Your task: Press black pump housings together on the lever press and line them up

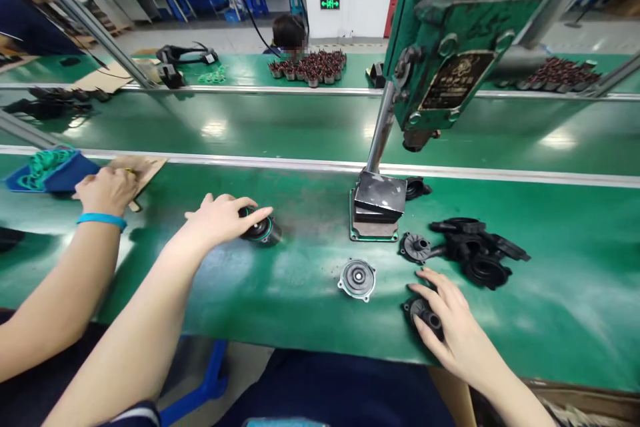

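My left hand (220, 217) reaches out over the green bench (300, 293) and closes its fingers on a black round part with a green ring (263, 228), which rests on the bench. My right hand (447, 323) lies near the front edge, with thumb and fingers curled around a small black housing (423, 312). A grey round cover (357, 278) lies between my two hands, touched by neither.
A green press (450, 60) stands on a column over a dark block (377, 203). Several black housings (475, 250) are piled at the right. At the left, a co-worker's hand with a blue wristband (105, 190) rests by cardboard and a blue tray of green rings (50, 170).
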Available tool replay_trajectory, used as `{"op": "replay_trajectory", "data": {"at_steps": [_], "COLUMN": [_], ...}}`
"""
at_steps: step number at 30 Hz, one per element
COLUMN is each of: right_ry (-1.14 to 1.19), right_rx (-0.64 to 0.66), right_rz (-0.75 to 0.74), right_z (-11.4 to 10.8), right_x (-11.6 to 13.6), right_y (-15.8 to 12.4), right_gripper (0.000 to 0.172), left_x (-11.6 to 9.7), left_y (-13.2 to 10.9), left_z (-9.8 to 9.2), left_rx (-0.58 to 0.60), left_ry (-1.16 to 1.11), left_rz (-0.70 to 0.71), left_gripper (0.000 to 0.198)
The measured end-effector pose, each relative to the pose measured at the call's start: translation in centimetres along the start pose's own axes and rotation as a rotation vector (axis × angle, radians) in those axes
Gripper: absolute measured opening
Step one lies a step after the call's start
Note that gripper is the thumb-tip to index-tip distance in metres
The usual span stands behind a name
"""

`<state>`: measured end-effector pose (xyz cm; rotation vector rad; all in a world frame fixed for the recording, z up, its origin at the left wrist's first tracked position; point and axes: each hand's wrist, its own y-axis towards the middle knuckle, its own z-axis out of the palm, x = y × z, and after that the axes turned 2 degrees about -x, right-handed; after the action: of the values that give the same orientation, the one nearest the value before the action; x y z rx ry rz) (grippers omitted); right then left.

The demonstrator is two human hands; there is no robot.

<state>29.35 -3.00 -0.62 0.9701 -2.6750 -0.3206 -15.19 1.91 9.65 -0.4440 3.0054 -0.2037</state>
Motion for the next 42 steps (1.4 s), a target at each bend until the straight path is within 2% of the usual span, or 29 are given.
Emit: {"op": "replay_trajectory", "data": {"at_steps": [2, 3, 4, 6, 7, 9, 12, 15, 17, 20, 23, 27, 32, 42], "right_ry": [0.040, 0.059, 0.074, 0.079, 0.070, 0.052, 0.080, 0.154, 0.169, 0.160, 0.164, 0.110, 0.026, 0.044], "right_rx": [0.024, 0.026, 0.015, -0.041, -0.076, -0.110, -0.070, -0.077, -0.116, -0.209, -0.254, -0.273, -0.220, -0.170], "right_rz": [0.001, 0.001, 0.004, 0.024, 0.035, 0.041, -0.004, 0.007, 0.063, 0.191, 0.192, 0.058, 0.008, -0.012], "right_z": [0.0, 0.1, 0.3, 0.7, 0.8, 0.9, 0.7, -0.1, -1.1, -3.2, -4.4, -3.7, -2.5, -2.9], "right_x": [-0.1, -0.2, -0.3, -0.5, -0.7, -0.8, -1.0, -1.1, -0.9, 0.5, 2.9, 5.7, 6.7, 6.7], "right_y": [-0.2, -0.3, -0.3, -0.2, -0.1, 0.1, 0.2, 0.4, 1.1, 3.6, 7.1, 9.9, 10.0, 9.8], "right_gripper": [0.043, 0.042, 0.040, 0.037, 0.036, 0.035, 0.037, 0.032, 0.025, 0.022, 0.022, 0.019, 0.024, 0.027], "left_x": [-2.2, -3.5, -4.9, -7.8, -9.1, -11.5, -13.6, -14.5, -14.7, -14.9, -15.0, -14.9, -14.8, -14.5], "left_y": [-3.4, -4.8, -6.0, -7.6, -7.9, -7.8, -6.9, -6.3, -6.4, -7.0, -7.3, -7.4, -7.3, -7.1], "left_z": [0.6, 1.1, 1.8, 3.8, 5.0, 7.5, 10.3, 11.7, 12.4, 13.0, 13.2, 13.0, 13.3, 13.2], "left_rx": [-0.187, -0.234, -0.231, -0.095, -0.011, 0.093, 0.119, 0.153, 0.219, 0.287, 0.246, 0.168, 0.090, 0.069], "left_ry": [-0.029, -0.084, -0.171, -0.388, -0.488, -0.654, -0.842, -1.029, -1.179, -1.334, -1.316, -1.198, -1.135, -1.142], "left_rz": [0.081, 0.193, 0.347, 0.645, 0.743, 0.820, 0.803, 0.765, 0.680, 0.544, 0.514, 0.538, 0.606, 0.696], "left_gripper": [0.066, 0.068, 0.072, 0.082, 0.085, 0.082, 0.079, 0.084, 0.088, 0.086, 0.076, 0.072, 0.071, 0.066]}}
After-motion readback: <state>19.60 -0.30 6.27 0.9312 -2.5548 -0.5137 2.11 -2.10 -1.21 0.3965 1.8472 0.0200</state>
